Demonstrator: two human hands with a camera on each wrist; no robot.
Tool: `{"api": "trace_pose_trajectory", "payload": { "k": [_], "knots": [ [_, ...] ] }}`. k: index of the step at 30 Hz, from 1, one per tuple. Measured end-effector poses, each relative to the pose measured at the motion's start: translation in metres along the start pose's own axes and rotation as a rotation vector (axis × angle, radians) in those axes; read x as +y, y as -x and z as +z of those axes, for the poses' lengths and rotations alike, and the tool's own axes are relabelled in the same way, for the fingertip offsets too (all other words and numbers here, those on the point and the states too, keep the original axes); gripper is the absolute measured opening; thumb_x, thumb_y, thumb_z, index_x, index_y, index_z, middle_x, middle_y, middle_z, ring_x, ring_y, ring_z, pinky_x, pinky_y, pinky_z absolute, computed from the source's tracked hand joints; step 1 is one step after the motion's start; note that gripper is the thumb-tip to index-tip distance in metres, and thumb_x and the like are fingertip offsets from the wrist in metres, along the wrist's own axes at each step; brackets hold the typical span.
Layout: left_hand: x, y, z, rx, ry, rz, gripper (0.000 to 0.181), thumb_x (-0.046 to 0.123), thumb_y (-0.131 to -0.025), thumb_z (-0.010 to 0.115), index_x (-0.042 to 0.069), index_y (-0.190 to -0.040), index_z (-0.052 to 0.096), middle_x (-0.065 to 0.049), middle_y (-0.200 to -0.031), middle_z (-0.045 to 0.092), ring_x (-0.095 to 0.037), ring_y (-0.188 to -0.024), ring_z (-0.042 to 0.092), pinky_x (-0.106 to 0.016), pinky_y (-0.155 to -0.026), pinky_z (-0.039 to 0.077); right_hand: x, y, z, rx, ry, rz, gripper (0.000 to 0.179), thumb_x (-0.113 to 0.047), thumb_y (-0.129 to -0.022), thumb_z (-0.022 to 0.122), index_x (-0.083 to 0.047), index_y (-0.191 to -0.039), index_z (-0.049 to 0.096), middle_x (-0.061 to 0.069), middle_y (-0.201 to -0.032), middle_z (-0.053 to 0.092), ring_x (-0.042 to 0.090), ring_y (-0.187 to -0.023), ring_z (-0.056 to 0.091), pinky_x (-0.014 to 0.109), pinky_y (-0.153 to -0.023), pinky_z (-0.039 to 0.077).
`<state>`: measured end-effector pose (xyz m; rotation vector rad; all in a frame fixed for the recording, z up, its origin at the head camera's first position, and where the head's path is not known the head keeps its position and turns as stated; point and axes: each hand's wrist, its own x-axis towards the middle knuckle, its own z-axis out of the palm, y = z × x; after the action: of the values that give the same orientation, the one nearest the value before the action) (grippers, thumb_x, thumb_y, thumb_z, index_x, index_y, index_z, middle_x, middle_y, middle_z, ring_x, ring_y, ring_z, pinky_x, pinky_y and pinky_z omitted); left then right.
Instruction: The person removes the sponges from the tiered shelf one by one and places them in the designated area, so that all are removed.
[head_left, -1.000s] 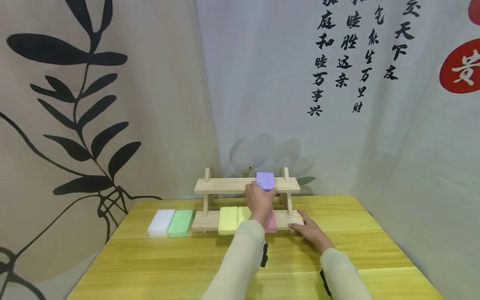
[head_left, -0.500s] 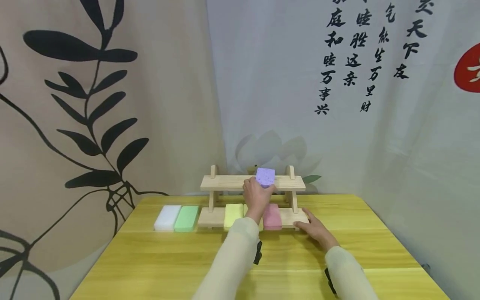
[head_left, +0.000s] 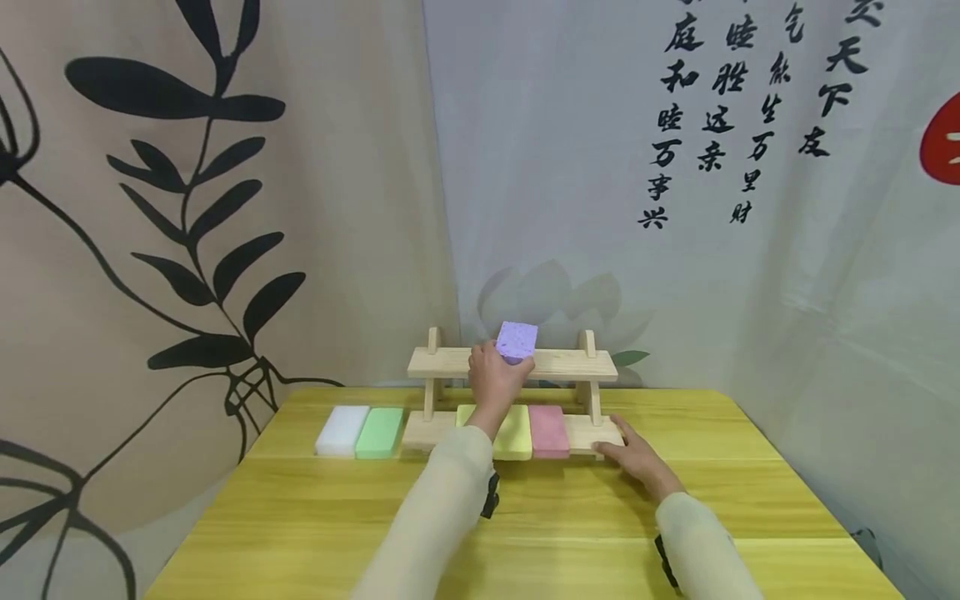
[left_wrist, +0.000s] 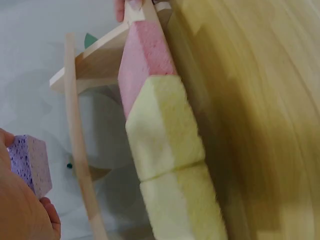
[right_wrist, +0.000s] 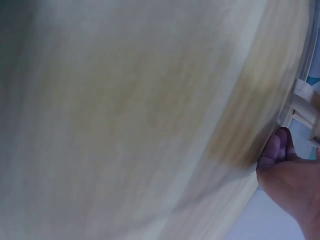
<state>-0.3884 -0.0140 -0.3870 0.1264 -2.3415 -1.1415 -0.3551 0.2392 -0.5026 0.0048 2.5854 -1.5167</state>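
Note:
My left hand [head_left: 495,379] grips a purple sponge [head_left: 517,342] between thumb and fingers, in front of the upper board of a small two-tier wooden rack [head_left: 573,364]. In the left wrist view the purple sponge [left_wrist: 31,162] appears apart from that board, tilted in the hand. At the rack's right end my right hand [head_left: 637,458] holds the lower board, thumb at the front and fingers round the end. On the lower board a pink sponge [head_left: 549,432] stands beside two yellow sponges [left_wrist: 167,127], the left one partly hidden by my left hand in the head view.
To the left of the rack, a white sponge [head_left: 342,431] and a green sponge [head_left: 379,433] lie side by side on the wooden table [head_left: 585,533]. A printed cloth backdrop [head_left: 360,208] hangs close behind the rack.
My left hand has carried the purple sponge left along the upper board and slightly upward, tilting it. The right hand stays at the rack's end. The head view has shifted a little.

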Motion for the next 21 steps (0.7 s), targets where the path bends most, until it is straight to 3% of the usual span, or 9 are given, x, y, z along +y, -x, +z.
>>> {"api": "trace_pose_trajectory", "payload": {
  "k": [11,21],
  "knots": [
    [-0.008,-0.021,-0.054,-0.028,0.068,0.015,0.072,0.036,-0.074,0.082,-0.003,-0.129,0.055,-0.015,-0.113,0.054,-0.03,-0.101,0.053,-0.043,-0.088,0.047,0.001,-0.001,0.002,-0.013,0.019,-0.007,0.091,-0.042,-0.095,0.065,-0.009,-0.159,0.01,0.037,-0.153,0.022,0.05,-0.136,0.032,0.061,-0.109,0.03],
    [-0.042,-0.047,-0.113,-0.01,0.047,0.041,0.075,0.039,-0.079,0.077,-0.006,-0.133,0.05,-0.019,-0.122,0.053,-0.033,-0.112,0.048,-0.045,-0.096,0.042,0.0,-0.002,0.002,-0.035,0.007,0.01,0.091,-0.041,-0.096,0.063,-0.009,-0.159,0.007,0.035,-0.156,0.015,0.049,-0.14,0.024,0.062,-0.112,0.023]
  ]
}}
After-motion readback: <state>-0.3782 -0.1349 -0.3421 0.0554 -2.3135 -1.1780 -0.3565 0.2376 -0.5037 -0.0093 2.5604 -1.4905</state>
